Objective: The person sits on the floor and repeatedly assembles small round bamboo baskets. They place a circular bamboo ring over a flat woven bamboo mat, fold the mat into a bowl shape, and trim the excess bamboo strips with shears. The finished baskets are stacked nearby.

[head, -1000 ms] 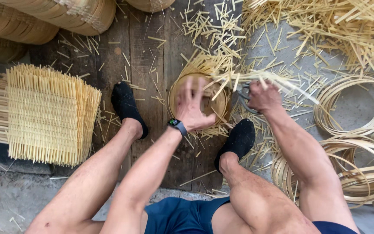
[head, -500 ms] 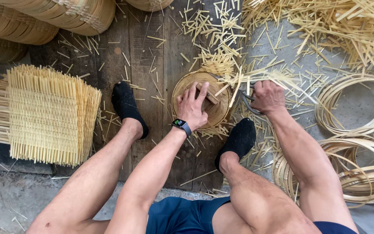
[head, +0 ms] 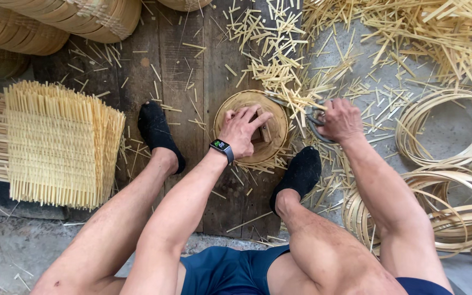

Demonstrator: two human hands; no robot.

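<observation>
Left hand [head: 243, 128] has shifted onto the round woven disc [head: 252, 127] on the floorboards, fingers spread flat; right hand [head: 341, 119] grips shears [head: 313, 117]. Risk: disc slips, blades nick fingers.

Dark wooden boards [head: 184, 71] over grey concrete floor [head: 6, 251]. On boards: round woven basket [head: 253, 127] at centre, stack of square woven bamboo mats [head: 53, 145] at left edge, loose bamboo slivers [head: 271, 65] scattered all over. On concrete to the right: heap of cut bamboo strips [head: 427, 33], coiled bamboo hoops [head: 446, 186] lying flat, some overlapping.
</observation>
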